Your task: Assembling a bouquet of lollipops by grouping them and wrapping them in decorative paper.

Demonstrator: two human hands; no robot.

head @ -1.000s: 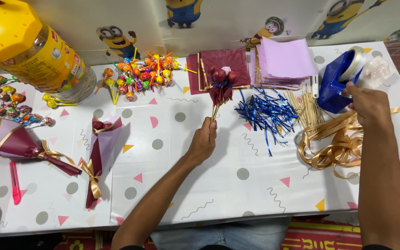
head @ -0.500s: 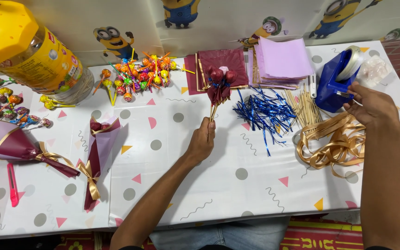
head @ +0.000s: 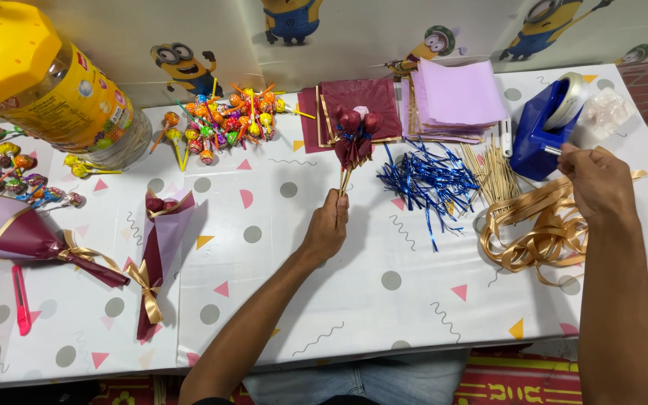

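Observation:
My left hand [head: 326, 229] grips the sticks of a small bundle of lollipops wrapped in maroon foil [head: 354, 133], held upright over the white patterned tablecloth [head: 384, 300]. My right hand [head: 598, 180] is just in front of a blue tape dispenser [head: 541, 127], its fingers pinched on a short strip of tape [head: 553, 149] drawn from the dispenser. A tangle of gold ribbon [head: 538, 229] lies under my right wrist.
Maroon paper sheets [head: 373, 94], lilac sheets [head: 459, 94], blue twist ties [head: 429, 180] and wooden sticks [head: 493, 169] lie behind the hands. Loose lollipops [head: 226, 120], a yellow-lidded jar [head: 39, 82], two wrapped bouquets [head: 20, 236] [head: 163, 240] and a pink cutter [head: 22, 300] lie left.
My right hand has come off the top of the tape dispenser and drawn back toward me. The left hand with the lollipop bundle has barely moved.

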